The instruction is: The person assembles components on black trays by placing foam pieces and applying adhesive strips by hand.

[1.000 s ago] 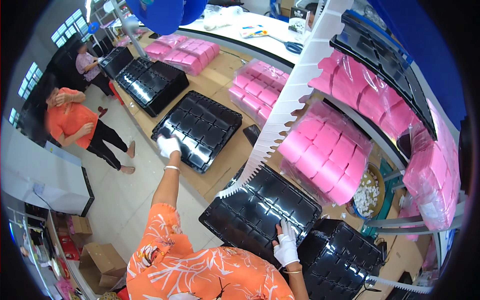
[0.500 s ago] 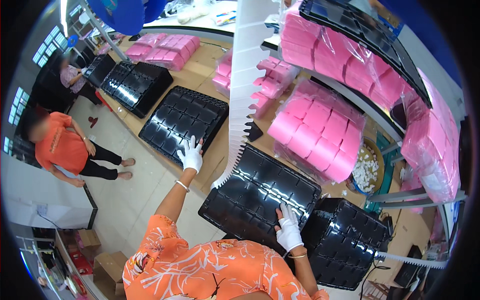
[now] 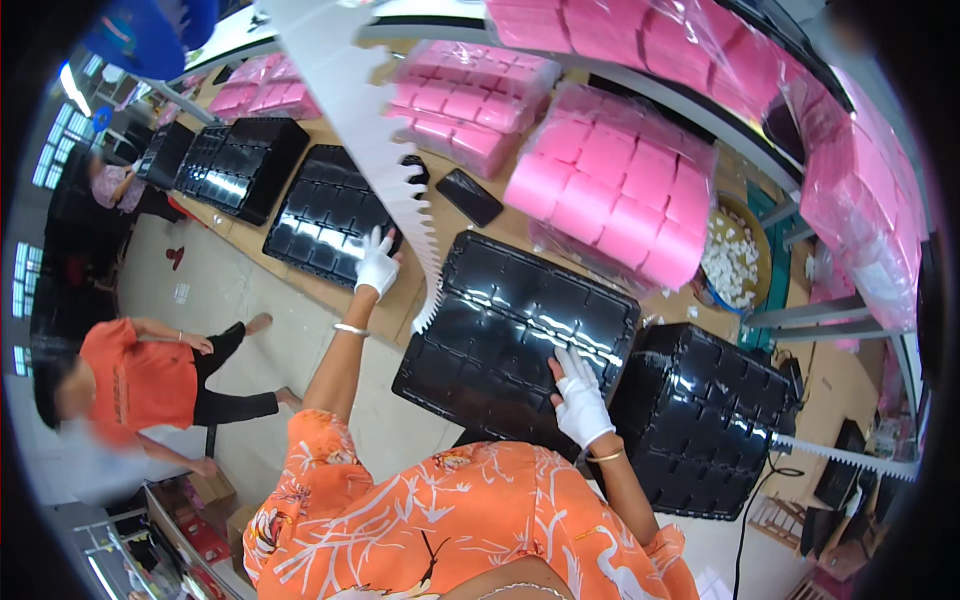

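Black tray (image 3: pixel 520 335) under flat right hand (image 3: pixel 580 400); left hand (image 3: pixel 377 265) grips another tray (image 3: pixel 320 215)

The wooden desk (image 3: pixel 400 300) carries black compartment trays (image 3: pixel 520 340) at centre and ten o'clock, wrapped pink block packs (image 3: pixel 620 200) at one o'clock, a dark phone (image 3: pixel 469 197) between them, and a black tray stack (image 3: pixel 700 420) at four o'clock.
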`<state>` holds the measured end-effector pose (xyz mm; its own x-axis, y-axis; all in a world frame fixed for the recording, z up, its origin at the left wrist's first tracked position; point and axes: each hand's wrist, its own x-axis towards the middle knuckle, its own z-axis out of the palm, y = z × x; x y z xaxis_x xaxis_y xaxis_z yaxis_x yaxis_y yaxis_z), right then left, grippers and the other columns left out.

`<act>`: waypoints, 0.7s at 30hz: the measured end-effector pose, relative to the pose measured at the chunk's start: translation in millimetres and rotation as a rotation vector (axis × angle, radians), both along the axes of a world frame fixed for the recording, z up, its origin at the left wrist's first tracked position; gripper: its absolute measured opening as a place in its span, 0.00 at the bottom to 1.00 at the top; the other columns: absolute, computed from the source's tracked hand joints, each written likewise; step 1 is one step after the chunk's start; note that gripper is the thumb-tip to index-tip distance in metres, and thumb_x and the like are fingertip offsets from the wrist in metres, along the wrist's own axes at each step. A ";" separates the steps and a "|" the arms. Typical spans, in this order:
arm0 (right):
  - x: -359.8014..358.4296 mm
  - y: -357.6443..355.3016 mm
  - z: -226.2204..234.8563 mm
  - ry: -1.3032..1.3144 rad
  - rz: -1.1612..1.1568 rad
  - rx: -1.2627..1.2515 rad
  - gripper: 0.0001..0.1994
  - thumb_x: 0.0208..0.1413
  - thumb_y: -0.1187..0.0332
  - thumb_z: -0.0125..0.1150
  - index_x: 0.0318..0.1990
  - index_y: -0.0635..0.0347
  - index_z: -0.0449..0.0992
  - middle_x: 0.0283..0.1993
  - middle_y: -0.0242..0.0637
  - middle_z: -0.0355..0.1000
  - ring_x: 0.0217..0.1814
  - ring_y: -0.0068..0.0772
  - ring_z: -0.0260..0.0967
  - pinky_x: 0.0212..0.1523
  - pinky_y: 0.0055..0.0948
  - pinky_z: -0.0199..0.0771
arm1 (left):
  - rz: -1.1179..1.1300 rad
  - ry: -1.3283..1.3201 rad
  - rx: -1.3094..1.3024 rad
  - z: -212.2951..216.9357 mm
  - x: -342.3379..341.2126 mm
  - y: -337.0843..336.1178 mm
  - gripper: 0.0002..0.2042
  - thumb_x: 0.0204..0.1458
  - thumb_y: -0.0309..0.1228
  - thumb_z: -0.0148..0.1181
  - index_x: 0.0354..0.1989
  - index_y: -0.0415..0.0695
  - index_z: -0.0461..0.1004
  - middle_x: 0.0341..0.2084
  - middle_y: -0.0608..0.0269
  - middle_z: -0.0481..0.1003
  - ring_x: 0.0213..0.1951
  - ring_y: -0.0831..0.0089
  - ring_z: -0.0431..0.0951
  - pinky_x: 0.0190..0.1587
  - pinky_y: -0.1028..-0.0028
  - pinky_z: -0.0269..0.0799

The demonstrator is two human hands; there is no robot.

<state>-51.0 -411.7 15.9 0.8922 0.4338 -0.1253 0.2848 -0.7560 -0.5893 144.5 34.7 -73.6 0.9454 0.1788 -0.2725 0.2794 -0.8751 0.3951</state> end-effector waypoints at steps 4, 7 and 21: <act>0.9 -4.7 -3.2 0.003 -0.038 0.032 0.31 0.49 0.76 0.60 0.65 0.65 0.65 0.73 0.49 0.53 0.75 0.57 0.47 0.74 0.47 0.48 | -0.422 0.092 -0.763 94.2 -38.4 -69.0 0.31 0.46 0.15 0.50 0.65 0.42 0.68 0.60 0.56 0.73 0.58 0.71 0.73 0.57 0.75 0.68; 1.7 -4.9 -1.8 -0.020 -0.055 0.018 0.32 0.49 0.76 0.62 0.65 0.65 0.64 0.72 0.50 0.53 0.75 0.57 0.48 0.74 0.45 0.49 | -0.540 0.103 -0.652 125.1 -65.6 -80.3 0.29 0.43 0.14 0.48 0.58 0.40 0.74 0.57 0.59 0.75 0.56 0.69 0.75 0.60 0.74 0.66; -18.3 26.6 30.0 0.344 -0.407 0.912 0.19 0.60 0.65 0.62 0.57 0.59 0.73 0.54 0.43 0.75 0.53 0.36 0.76 0.55 0.32 0.74 | 0.313 0.095 -1.021 144.4 -188.9 -219.1 0.16 0.57 0.40 0.67 0.40 0.37 0.75 0.21 0.65 0.76 0.18 0.83 0.70 0.19 0.85 0.59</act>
